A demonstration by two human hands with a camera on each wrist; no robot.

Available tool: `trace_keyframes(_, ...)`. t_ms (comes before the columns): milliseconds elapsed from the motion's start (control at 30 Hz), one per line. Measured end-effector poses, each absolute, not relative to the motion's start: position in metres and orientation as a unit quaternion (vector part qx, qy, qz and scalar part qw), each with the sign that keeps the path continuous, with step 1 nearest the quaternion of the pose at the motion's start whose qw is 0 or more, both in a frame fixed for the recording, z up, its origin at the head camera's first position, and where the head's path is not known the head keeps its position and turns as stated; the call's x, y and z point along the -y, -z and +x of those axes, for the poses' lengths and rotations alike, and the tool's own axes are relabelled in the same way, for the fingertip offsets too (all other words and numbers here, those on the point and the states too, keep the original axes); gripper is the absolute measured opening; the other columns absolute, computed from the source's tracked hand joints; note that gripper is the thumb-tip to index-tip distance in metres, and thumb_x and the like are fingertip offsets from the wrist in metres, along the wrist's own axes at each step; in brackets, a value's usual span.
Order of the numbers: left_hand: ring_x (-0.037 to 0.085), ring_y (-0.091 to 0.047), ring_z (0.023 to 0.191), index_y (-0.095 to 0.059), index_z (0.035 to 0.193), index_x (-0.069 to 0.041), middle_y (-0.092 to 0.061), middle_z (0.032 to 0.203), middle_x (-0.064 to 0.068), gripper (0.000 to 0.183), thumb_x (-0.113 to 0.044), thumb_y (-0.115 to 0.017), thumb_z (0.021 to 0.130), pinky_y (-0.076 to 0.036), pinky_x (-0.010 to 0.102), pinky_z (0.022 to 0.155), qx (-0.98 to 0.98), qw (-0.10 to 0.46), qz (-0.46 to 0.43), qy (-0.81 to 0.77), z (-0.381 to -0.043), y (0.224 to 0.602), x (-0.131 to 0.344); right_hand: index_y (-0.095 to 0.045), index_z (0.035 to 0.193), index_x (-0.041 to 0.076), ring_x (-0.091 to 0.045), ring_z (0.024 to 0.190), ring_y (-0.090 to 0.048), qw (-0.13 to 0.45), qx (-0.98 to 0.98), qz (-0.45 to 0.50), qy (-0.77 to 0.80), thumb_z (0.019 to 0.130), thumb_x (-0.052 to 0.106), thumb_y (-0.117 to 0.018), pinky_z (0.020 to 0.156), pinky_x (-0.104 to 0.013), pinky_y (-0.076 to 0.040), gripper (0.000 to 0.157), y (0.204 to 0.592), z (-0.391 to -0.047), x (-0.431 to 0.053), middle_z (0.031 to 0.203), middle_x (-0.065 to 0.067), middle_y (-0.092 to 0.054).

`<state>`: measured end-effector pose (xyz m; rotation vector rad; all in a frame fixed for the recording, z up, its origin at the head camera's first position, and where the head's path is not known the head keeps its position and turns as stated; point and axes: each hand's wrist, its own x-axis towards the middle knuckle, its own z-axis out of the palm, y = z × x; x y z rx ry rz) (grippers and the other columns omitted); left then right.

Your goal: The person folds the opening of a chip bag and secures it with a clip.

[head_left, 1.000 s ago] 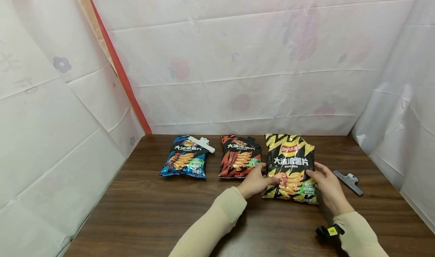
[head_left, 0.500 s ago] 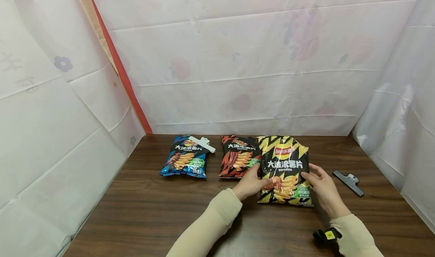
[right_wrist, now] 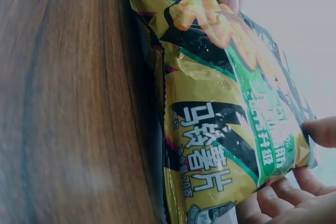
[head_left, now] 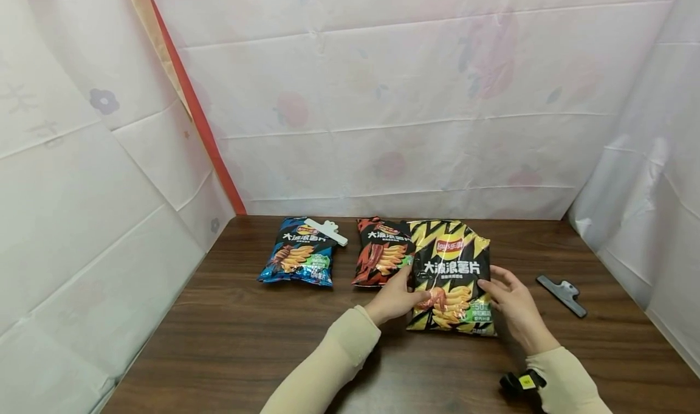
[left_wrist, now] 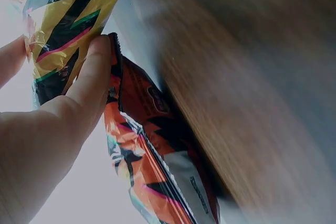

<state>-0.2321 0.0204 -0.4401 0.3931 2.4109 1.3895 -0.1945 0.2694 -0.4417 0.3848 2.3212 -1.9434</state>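
Note:
Both hands hold a yellow-and-black bag of potato chips [head_left: 451,280] by its sides, its printed front toward the head camera and its top right corner cut away. My left hand [head_left: 395,298] pinches the left edge, thumb on the front, fingers behind. On the right edge my right hand [head_left: 514,304] grips likewise; in the right wrist view its fingers [right_wrist: 286,198] curl under the bag. A red-and-black bag of chips [head_left: 383,253] lies just left, its right part hidden behind the yellow one. In the left wrist view, a left finger lies close against the red bag [left_wrist: 152,156].
A blue bag of chips [head_left: 298,256] lies farther left with a white clip [head_left: 326,230] across its top right corner. At the right, a grey clip [head_left: 561,295] lies on the brown wooden table [head_left: 262,341]. White patterned sheets [head_left: 383,98] enclose the table's back and sides.
Both hands have carried the yellow bag left and slightly toward the person, so it now covers part of the red bag. The blue bag and the grey clip stay put.

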Motion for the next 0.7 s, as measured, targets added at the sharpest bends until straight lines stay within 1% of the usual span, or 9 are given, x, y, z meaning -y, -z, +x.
trace_keyframes(67, 0.032, -0.045, 0.135, -0.023, 0.156, -0.009, -0.036, 0.156, 0.015, 0.083, -0.036, -0.069, 0.092, -0.043, 0.051, 0.104, -0.847, 0.163, 0.139, -0.487, -0.232, 0.441, -0.017, -0.022, 0.155, 0.009, 0.003, 0.083, -0.053, 0.051, -0.760, 0.120, 0.636, 0.097, 0.037, -0.061, 0.075, -0.022, -0.046, 0.075, 0.442, -0.195, -0.268, 0.149, -0.018, -0.042)
trace_keyframes(100, 0.031, -0.046, 0.135, -0.024, 0.156, -0.011, -0.037, 0.155, 0.014, 0.083, -0.036, -0.069, 0.092, -0.043, 0.051, 0.104, -0.847, 0.163, 0.140, -0.487, -0.232, 0.440, -0.015, -0.020, 0.155, 0.009, 0.004, 0.083, -0.054, 0.054, -0.762, 0.118, 0.635, 0.098, 0.037, -0.060, 0.076, -0.021, -0.046, 0.075, 0.442, -0.194, -0.267, 0.154, -0.022, -0.033)
trace_keyframes(167, 0.032, -0.044, 0.137, -0.024, 0.156, -0.011, -0.036, 0.156, 0.014, 0.083, -0.035, -0.069, 0.091, -0.042, 0.052, 0.105, -0.845, 0.161, 0.142, -0.489, -0.231, 0.440, -0.012, -0.019, 0.155, 0.008, 0.004, 0.083, -0.054, 0.058, -0.760, 0.110, 0.638, 0.098, 0.036, -0.059, 0.076, -0.020, -0.046, 0.075, 0.442, -0.194, -0.265, 0.158, -0.027, -0.023)
trace_keyframes(233, 0.034, -0.039, 0.141, -0.023, 0.157, -0.011, -0.034, 0.157, 0.014, 0.083, -0.036, -0.069, 0.092, -0.039, 0.053, 0.108, -0.848, 0.161, 0.144, -0.484, -0.231, 0.439, -0.008, -0.019, 0.155, 0.007, 0.005, 0.084, -0.055, 0.058, -0.759, 0.105, 0.640, 0.098, 0.035, -0.060, 0.077, -0.019, -0.047, 0.075, 0.441, -0.193, -0.263, 0.158, -0.029, -0.021)
trace_keyframes(433, 0.034, -0.037, 0.141, -0.023, 0.156, -0.006, -0.031, 0.158, 0.018, 0.083, -0.034, -0.069, 0.092, -0.038, 0.053, 0.109, -0.847, 0.164, 0.148, -0.483, -0.230, 0.439, 0.001, -0.020, 0.154, 0.006, 0.005, 0.087, -0.055, 0.060, -0.762, 0.091, 0.638, 0.099, 0.032, -0.060, 0.078, -0.018, -0.047, 0.073, 0.441, -0.193, -0.257, 0.158, -0.030, -0.021)
trace_keyframes(500, 0.035, -0.038, 0.141, -0.023, 0.155, -0.004, -0.029, 0.158, 0.018, 0.084, -0.033, -0.070, 0.091, -0.038, 0.054, 0.110, -0.846, 0.163, 0.150, -0.485, -0.230, 0.439, 0.005, -0.020, 0.154, 0.005, -0.001, 0.101, -0.056, 0.063, -0.764, 0.087, 0.636, 0.099, 0.032, -0.060, 0.079, -0.017, -0.047, 0.073, 0.441, -0.193, -0.255, 0.158, -0.030, -0.019)
trace_keyframes(567, 0.035, -0.035, 0.143, -0.023, 0.155, -0.004, -0.028, 0.159, 0.018, 0.085, -0.033, -0.070, 0.091, -0.035, 0.054, 0.111, -0.850, 0.159, 0.150, -0.480, -0.229, 0.438, 0.008, -0.020, 0.154, 0.005, -0.014, 0.119, -0.053, 0.067, -0.762, 0.082, 0.639, 0.099, 0.031, -0.060, 0.080, -0.016, -0.046, 0.073, 0.440, -0.193, -0.253, 0.158, -0.030, -0.018)
trace_keyframes(633, 0.035, -0.035, 0.143, -0.023, 0.155, -0.004, -0.028, 0.159, 0.018, 0.086, -0.034, -0.071, 0.090, -0.035, 0.054, 0.112, -0.852, 0.157, 0.151, -0.476, -0.229, 0.438, 0.011, -0.020, 0.154, 0.004, -0.026, 0.134, -0.042, 0.070, -0.761, 0.076, 0.641, 0.099, 0.031, -0.060, 0.080, -0.014, -0.046, 0.073, 0.440, -0.192, -0.251, 0.158, -0.030, -0.018)
trace_keyframes(700, 0.036, -0.036, 0.142, -0.023, 0.155, -0.004, -0.029, 0.159, 0.018, 0.086, -0.034, -0.071, 0.090, -0.036, 0.055, 0.111, -0.855, 0.156, 0.150, -0.472, -0.228, 0.437, 0.014, -0.020, 0.153, 0.004, -0.035, 0.141, -0.033, 0.070, -0.756, 0.070, 0.647, 0.099, 0.030, -0.060, 0.081, -0.014, -0.046, 0.072, 0.439, -0.192, -0.249, 0.158, -0.030, -0.018)
